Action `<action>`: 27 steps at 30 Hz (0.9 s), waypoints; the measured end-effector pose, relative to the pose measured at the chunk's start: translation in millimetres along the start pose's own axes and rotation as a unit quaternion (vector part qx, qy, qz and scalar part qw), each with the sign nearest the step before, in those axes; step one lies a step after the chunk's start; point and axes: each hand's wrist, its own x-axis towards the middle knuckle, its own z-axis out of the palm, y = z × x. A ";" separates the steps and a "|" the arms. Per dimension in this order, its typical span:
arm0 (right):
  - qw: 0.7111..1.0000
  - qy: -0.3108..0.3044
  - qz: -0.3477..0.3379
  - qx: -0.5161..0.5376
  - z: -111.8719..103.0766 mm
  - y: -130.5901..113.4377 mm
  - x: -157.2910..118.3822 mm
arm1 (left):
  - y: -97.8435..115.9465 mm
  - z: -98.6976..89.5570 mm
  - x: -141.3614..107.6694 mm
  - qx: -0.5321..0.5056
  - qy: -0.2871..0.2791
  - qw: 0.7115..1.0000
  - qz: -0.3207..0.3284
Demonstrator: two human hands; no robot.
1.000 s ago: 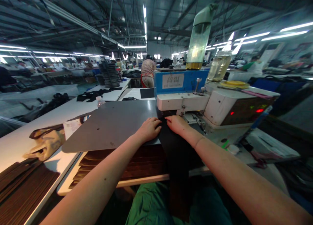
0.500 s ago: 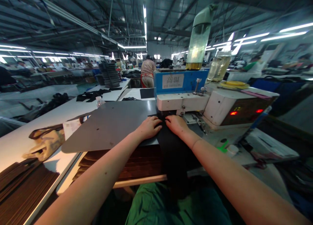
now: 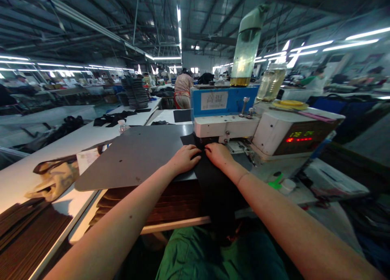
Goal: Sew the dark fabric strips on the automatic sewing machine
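Observation:
A long strip of black fabric (image 3: 213,182) runs from under the head of a sewing machine (image 3: 225,127), across the grey metal plate (image 3: 146,146), and down over the table's front edge towards my lap. My left hand (image 3: 186,160) presses on the strip's left side, thumb and fingers curled at its edge. Close beside it, my right hand (image 3: 219,155) bears down on the fabric just in front of the machine head, fingers bent. The fingertips of both hands nearly meet. A far corner of the fabric sticks out left of the machine head. The needle area is hidden.
Brown fabric pieces (image 3: 170,203) are stacked beneath the plate, and another brown stack (image 3: 30,235) lies at left. A tan cloth bundle (image 3: 56,174) is near it. Bottles (image 3: 246,48) stand on the machine beside its lit control box (image 3: 300,138). One person (image 3: 183,87) stands beyond.
The fabric's far corner now reaches farther left beyond the machine head. Both hands stay almost in the same place on the fabric. The control box display shows different lit digits.

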 end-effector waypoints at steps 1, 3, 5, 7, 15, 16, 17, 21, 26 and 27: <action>1.000 0.000 -0.001 0.000 0.1 -0.1 -0.2 | 0.2 -0.2 0.0 -0.001 0.000 1.000 0.000; 1.000 0.005 -0.002 -0.002 0.3 -0.3 -0.5 | 0.4 -0.2 0.0 -0.003 0.002 1.000 -0.003; 1.000 0.009 -0.002 -0.005 0.3 -0.6 -0.8 | 0.5 0.0 0.0 -0.004 0.002 1.000 -0.003; 1.000 0.006 0.000 -0.007 0.0 -0.9 -0.9 | 0.4 0.3 0.0 -0.003 0.001 1.000 -0.002; 1.000 0.008 -0.003 -0.008 0.9 -0.2 -0.5 | -0.1 0.7 -0.4 -0.002 0.002 1.000 -0.001; 1.000 0.006 -0.003 -0.008 1.1 -0.2 -0.5 | -0.1 0.9 -0.5 -0.002 0.003 1.000 -0.001; 1.000 0.004 -0.002 -0.007 1.0 -0.3 -0.5 | -0.1 1.0 -0.5 -0.001 0.003 1.000 0.000; 1.000 0.002 0.005 -0.008 0.2 -1.1 -0.9 | -0.3 1.4 -0.5 0.001 0.003 1.000 0.002; 1.000 0.013 0.002 -0.015 0.5 -0.7 -1.5 | -0.7 1.8 -0.3 0.003 0.005 1.000 0.005; 1.000 0.014 0.001 -0.016 0.8 -0.5 -1.4 | -0.7 1.9 -0.3 0.003 0.005 1.000 0.005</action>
